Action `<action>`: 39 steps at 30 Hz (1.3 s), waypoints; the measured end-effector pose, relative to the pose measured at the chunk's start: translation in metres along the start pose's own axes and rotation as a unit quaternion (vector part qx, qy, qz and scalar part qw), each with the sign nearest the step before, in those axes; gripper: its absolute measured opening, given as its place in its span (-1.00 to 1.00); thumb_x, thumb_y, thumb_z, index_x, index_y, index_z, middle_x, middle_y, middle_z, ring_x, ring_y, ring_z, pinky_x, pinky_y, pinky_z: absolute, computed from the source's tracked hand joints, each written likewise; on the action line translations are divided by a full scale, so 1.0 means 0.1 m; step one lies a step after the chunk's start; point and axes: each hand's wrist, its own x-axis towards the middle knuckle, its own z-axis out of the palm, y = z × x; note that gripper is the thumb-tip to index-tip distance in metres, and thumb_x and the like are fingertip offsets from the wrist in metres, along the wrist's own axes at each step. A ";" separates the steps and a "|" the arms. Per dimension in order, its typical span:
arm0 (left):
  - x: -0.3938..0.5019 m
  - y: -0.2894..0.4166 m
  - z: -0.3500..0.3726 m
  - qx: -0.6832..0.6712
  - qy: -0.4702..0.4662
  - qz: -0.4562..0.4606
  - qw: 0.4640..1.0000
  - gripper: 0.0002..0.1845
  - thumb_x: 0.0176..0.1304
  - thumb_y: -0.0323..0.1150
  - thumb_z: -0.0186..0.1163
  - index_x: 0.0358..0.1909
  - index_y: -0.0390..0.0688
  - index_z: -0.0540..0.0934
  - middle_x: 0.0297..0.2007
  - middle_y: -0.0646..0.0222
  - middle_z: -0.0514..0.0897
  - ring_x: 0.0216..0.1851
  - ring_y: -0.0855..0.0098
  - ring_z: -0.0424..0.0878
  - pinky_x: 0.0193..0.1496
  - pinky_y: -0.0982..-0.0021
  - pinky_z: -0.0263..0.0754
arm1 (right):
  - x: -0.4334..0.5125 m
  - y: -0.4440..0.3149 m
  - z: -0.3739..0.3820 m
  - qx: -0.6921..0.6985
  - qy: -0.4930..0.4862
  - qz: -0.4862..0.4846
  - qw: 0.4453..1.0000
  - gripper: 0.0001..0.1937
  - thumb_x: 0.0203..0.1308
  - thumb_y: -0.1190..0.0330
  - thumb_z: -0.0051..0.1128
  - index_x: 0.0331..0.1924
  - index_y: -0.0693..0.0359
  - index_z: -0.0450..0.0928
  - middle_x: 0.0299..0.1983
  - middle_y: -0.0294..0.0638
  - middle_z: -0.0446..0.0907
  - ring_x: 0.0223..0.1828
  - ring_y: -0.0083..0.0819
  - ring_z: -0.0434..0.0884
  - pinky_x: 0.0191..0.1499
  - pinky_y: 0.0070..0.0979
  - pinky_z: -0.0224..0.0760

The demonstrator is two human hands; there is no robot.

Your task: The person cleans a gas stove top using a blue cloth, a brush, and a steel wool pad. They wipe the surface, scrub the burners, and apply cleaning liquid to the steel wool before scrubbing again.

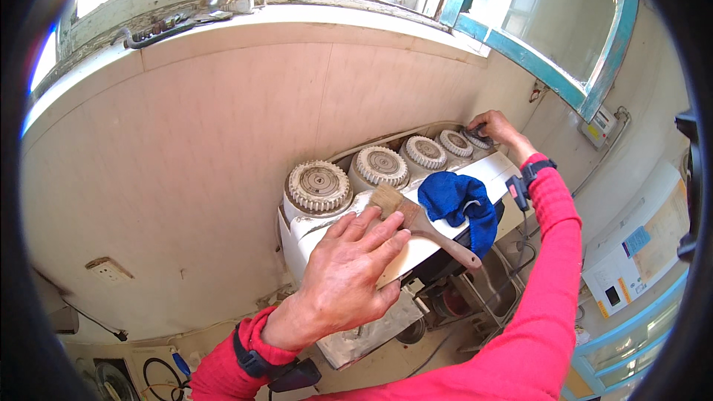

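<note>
A white filter-like appliance (384,259) stands against the wall, with several ribbed round caps in a row. Grime marks the nearest cap (319,182) and its neighbours. My left hand (351,267) lies spread on the white casing, fingertips against a flat paintbrush (429,228) with a wooden handle. To the brush's right a crumpled blue cloth (459,200) hangs over the casing's edge. My right hand (496,128) reaches to the far end, fingers curled around a dark item (473,135) at the last cap (480,140); what it is stays partly hidden.
A window sill (312,14) with metal odds and ends runs above, and a teal window sash (535,61) swings inward at right. A meter (599,127) and a white wall unit (626,256) are on the right wall. A socket (108,272) is at left.
</note>
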 end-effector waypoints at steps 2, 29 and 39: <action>0.00 0.00 -0.01 -0.004 -0.003 -0.001 1.000 -0.33 -0.06 -0.20 0.39 0.18 -0.18 0.59 0.32 0.21 0.52 0.35 0.04 0.42 0.41 0.07 0.27 | -0.09 0.03 -0.05 -0.068 -0.005 0.075 0.995 -0.58 -0.14 0.63 0.27 -0.10 0.14 0.78 -0.16 -0.10 0.77 -0.06 -0.23 0.74 0.07 -0.33 0.57; 0.00 -0.01 -0.02 -0.019 -0.001 0.000 1.000 -0.39 -0.06 -0.21 0.38 0.12 -0.18 0.61 0.30 0.21 0.53 0.35 0.05 0.42 0.42 0.09 0.25 | -0.19 0.06 -0.01 -0.040 -0.022 0.073 0.996 -0.45 -0.09 0.66 0.08 0.11 0.17 0.60 0.03 -0.01 0.68 0.15 -0.14 0.62 0.17 -0.30 0.45; 0.00 0.00 -0.01 -0.019 0.006 0.001 1.000 -0.39 -0.06 -0.21 0.38 0.10 -0.19 0.61 0.28 0.20 0.54 0.34 0.05 0.43 0.41 0.08 0.27 | -0.12 -0.06 0.14 -0.051 0.043 -0.025 0.997 -0.39 -0.05 0.70 -0.02 0.19 0.17 0.57 0.12 0.01 0.65 0.21 0.00 0.58 0.24 -0.23 0.43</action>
